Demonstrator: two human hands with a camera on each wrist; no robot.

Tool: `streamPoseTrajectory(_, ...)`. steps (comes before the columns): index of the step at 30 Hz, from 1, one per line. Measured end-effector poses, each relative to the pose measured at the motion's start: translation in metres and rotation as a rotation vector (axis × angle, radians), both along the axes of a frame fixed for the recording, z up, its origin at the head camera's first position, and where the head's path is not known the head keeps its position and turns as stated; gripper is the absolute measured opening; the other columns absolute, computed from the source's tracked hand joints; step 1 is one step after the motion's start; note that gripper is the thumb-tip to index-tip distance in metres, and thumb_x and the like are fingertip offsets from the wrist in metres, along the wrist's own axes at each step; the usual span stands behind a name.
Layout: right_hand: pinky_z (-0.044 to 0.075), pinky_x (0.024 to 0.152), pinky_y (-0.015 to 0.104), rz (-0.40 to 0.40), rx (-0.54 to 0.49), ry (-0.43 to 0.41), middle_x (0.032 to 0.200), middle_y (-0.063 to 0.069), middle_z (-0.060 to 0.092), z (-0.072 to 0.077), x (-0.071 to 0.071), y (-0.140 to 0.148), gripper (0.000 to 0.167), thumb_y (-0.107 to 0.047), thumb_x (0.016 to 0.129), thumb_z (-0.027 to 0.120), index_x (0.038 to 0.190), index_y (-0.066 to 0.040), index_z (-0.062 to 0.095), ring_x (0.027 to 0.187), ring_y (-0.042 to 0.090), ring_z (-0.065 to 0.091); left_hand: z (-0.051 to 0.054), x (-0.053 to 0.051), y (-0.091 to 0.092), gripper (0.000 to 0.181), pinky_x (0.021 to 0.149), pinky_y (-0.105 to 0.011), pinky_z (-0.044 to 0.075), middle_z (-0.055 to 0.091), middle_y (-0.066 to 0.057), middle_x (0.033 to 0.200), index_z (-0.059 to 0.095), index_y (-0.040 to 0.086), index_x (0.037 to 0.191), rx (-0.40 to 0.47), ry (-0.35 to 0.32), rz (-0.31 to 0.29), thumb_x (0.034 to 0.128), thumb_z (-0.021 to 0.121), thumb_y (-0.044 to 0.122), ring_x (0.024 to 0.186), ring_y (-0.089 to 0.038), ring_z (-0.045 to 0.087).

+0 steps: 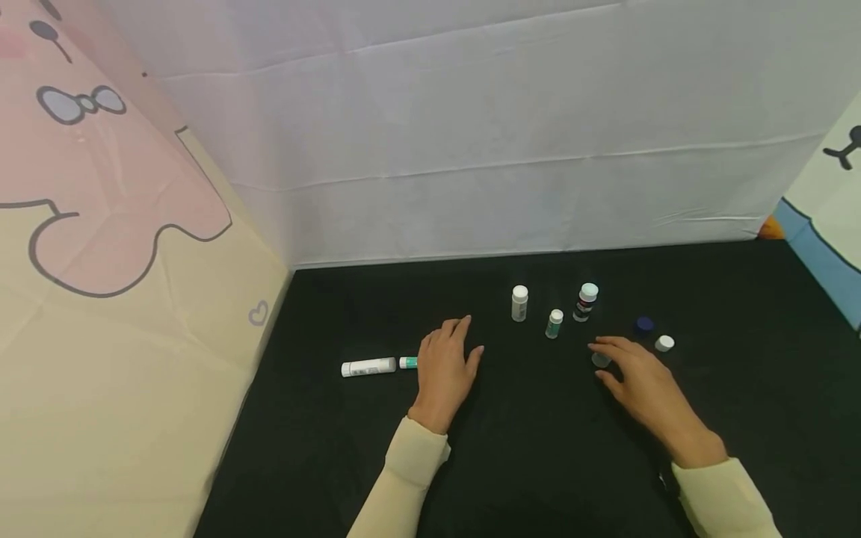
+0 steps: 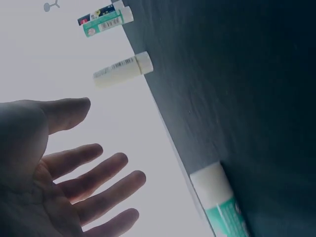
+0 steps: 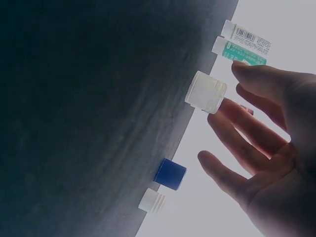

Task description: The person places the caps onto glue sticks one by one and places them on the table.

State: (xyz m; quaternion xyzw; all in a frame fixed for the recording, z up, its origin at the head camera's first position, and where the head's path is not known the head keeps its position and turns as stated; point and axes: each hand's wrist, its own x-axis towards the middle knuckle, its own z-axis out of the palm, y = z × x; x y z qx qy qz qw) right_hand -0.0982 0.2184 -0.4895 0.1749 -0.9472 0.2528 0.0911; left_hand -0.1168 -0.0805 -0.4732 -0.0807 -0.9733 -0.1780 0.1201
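Note:
My right hand (image 1: 642,388) curves loosely about a short whitish translucent cap-like cylinder (image 3: 205,92). Its thumb and fingers are spread around the piece, and no firm grip shows. Above the black table, my left hand (image 1: 444,370) has its fingers extended and spread, holding nothing. Beside and partly behind it lies a green-and-white tube (image 1: 408,362), with a longer white tube (image 1: 368,367) in line to its left. Between and beyond both hands stand a white bottle-like cylinder (image 1: 519,304), a small green-labelled one (image 1: 554,324) and a dark-labelled one (image 1: 585,302).
Right of my right hand are a dark blue cap (image 1: 643,325) and a small white cap (image 1: 664,343). The black table (image 1: 525,463) ends at a white cloth wall (image 1: 471,149) behind. A printed cloth (image 1: 121,336) hangs along the left.

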Motion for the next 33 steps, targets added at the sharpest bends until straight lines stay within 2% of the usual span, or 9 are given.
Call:
streamPoseTrajectory(14,0.054,0.087,0.065,0.001,0.035,0.04,0.122,0.026,0.069,-0.003,-0.003,0.002,0.04,0.01,0.077,0.086,0.115,0.006,0.074,0.109,0.048,0.066,-0.004,-0.004,0.013,0.053,0.111,-0.049,0.05,0.069,-0.01,0.134,0.065,0.01,0.144,0.005,-0.02,-0.015,0.0973,0.079,0.028,0.122,-0.03,0.068)
streamPoseTrajectory(21,0.056,0.081,0.062,-0.005,0.003,0.052,0.109,0.018,0.072,-0.005,-0.007,0.003,0.035,0.015,0.076,0.083,0.107,0.002,0.075,0.098,0.042,0.07,-0.006,-0.009,0.021,0.052,0.109,-0.047,0.051,0.07,-0.009,0.132,0.066,0.01,0.143,-0.007,0.0,-0.024,0.0963,0.08,0.028,0.119,-0.029,0.069)
streamPoseTrajectory(25,0.057,0.079,0.061,-0.025,-0.008,0.035,0.104,0.015,0.072,-0.003,-0.007,0.004,0.03,0.015,0.079,0.081,0.104,0.002,0.074,0.094,0.04,0.072,-0.004,-0.012,0.025,0.052,0.11,-0.047,0.05,0.07,-0.009,0.133,0.066,0.01,0.143,-0.002,-0.014,-0.003,0.0968,0.08,0.029,0.119,-0.029,0.068)
streamPoseTrajectory(29,0.057,0.081,0.061,-0.044,-0.008,0.003,0.105,0.017,0.072,-0.001,-0.004,0.004,0.027,0.014,0.082,0.08,0.105,0.002,0.073,0.094,0.039,0.072,-0.002,-0.013,0.025,0.051,0.111,-0.047,0.05,0.069,-0.01,0.134,0.066,0.009,0.143,0.023,-0.045,0.033,0.0973,0.079,0.029,0.12,-0.029,0.068)
streamPoseTrajectory(33,0.057,0.082,0.061,-0.051,-0.018,-0.007,0.107,0.017,0.072,0.001,0.0,0.005,0.027,0.013,0.084,0.079,0.107,0.002,0.072,0.095,0.038,0.072,-0.003,-0.013,0.024,0.052,0.11,-0.048,0.05,0.069,-0.011,0.134,0.066,0.008,0.143,0.046,-0.053,0.045,0.0968,0.08,0.029,0.12,-0.029,0.069)
